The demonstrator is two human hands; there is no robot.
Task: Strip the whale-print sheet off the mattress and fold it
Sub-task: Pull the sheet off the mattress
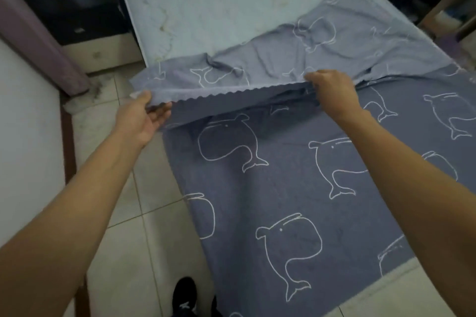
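Mattress (206, 2) lies bare across the upper frame, so stripping looks about half done and folding barely begun. Whale-print sheet (283, 175), blue-grey with white outlined whales, covers centre and lower right, its paler underside doubled back mid-frame. Left hand (144, 116) and right hand (332, 92) each pinch its scalloped edge.

View: single wide-angle, worn on the head.
Facing: forward and down over the mattress (195, 2).
Nearness: close above the sheet (283, 188).

One whale-print sheet (283, 188), one mattress (206, 2), two hands (left hand (144, 118), right hand (332, 90)), one purple curtain (43, 41).
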